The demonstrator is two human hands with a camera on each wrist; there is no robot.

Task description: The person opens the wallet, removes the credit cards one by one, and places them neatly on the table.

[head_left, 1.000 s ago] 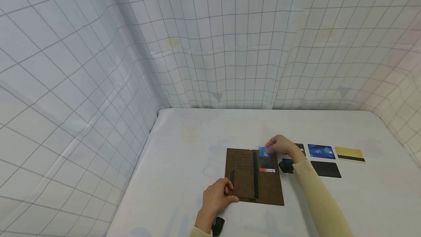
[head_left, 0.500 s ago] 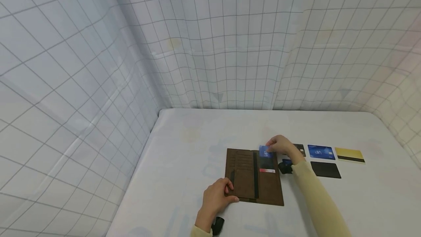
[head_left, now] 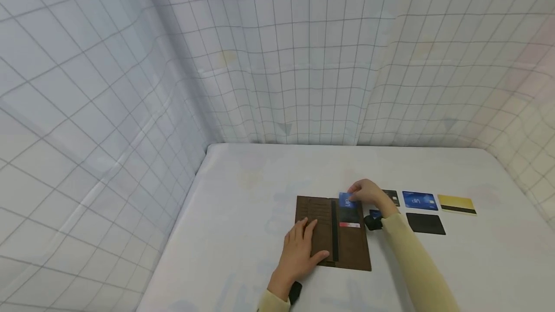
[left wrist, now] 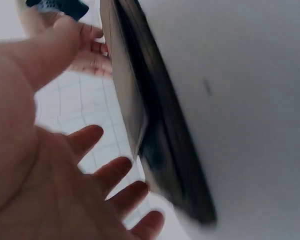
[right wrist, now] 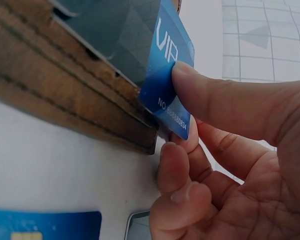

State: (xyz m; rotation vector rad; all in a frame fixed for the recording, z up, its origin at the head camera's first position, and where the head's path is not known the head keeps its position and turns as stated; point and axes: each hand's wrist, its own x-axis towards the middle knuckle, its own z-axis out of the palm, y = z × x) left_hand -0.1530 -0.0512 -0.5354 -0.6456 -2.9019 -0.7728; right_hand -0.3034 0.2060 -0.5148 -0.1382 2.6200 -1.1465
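A brown wallet [head_left: 353, 249] lies spread flat on the white table, with card slots on its left half. Between right thumb and fingertips a blue VIP card [right wrist: 165, 75] is pinched by my right hand [head_left: 366, 190], at the upper edge of the wallet's right half. The card overlaps a dark, clear-faced pocket [right wrist: 110, 40] there, where a red-and-white strip [head_left: 349, 225] also shows. My left hand [head_left: 297, 249] is over the wallet's lower left part, fingers extended and spread; the left wrist view shows these fingers [left wrist: 122, 200] beside the wallet's edge [left wrist: 165, 130].
Right of the wallet lie several cards: a blue card [head_left: 419, 201], a gold card [head_left: 457, 204], a black card [head_left: 426, 224], and others partly hidden behind the right hand and wrist. White gridded curtains [head_left: 282, 61] surround the table [head_left: 234, 215].
My left hand has moved from the wallet's lower left corner up and right onto it, its curled fingers now extended. The right hand still pinches the VIP card in nearly the same spot.
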